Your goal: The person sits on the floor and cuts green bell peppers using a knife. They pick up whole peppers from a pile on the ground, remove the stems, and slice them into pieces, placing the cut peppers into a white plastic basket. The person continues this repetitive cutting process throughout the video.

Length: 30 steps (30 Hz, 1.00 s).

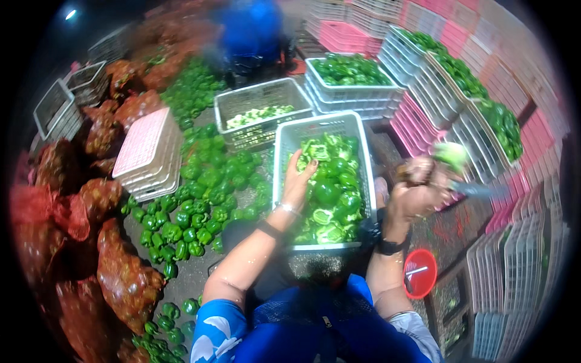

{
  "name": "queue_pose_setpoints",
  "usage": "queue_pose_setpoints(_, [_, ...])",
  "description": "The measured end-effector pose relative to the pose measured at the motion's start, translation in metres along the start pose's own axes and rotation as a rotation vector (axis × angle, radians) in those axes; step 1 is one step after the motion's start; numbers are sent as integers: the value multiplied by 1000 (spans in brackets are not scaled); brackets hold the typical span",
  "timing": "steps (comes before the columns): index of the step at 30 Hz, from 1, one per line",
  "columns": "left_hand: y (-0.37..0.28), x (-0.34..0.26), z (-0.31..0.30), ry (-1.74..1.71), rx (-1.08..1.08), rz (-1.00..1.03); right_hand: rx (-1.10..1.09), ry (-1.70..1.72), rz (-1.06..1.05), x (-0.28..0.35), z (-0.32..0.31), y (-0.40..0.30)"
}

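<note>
A light plastic crate point(324, 247) stands in front of me, holding green bell peppers point(327, 193), some cut open with pale insides showing. My left hand point(299, 174) is inside it, fingers apart, over the cut peppers near its left wall. To the right of the crate my right hand point(420, 193) is raised and blurred by motion. It grips a knife, whose blade point(481, 189) points right, and a pale green piece point(449, 153), perhaps a pepper core, shows at its fingers. Whether anything lies under my left fingers cannot be told.
Loose green peppers point(190, 222) cover the floor at left, beside stacked crates point(147, 154) and red mesh sacks point(122, 277). A crate with pale cores point(263, 131) stands ahead. Pepper-filled crates point(354, 93) rise at right. A red bucket point(420, 274) sits near my right forearm. Another person point(252, 31) is ahead.
</note>
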<state>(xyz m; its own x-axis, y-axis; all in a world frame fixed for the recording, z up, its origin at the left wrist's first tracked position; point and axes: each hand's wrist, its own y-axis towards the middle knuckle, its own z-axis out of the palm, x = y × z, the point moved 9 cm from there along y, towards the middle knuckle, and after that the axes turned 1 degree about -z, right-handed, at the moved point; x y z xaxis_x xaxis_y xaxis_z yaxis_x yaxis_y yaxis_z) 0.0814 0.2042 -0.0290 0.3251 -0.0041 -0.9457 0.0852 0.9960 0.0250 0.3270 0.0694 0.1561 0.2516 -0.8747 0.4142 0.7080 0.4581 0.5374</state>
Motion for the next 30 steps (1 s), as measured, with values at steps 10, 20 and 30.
queue_pose_setpoints(10, [15,-166,-207,224,-297,389,685,-1076,385,-224,42,-30])
queue_pose_setpoints(20, [4,222,-387,862,-482,-108,633,-1211,834,-208,-86,-139])
queue_pose_setpoints(30, [80,310,-299,1453,-44,-151,502,-1261,874,-200,-94,-144])
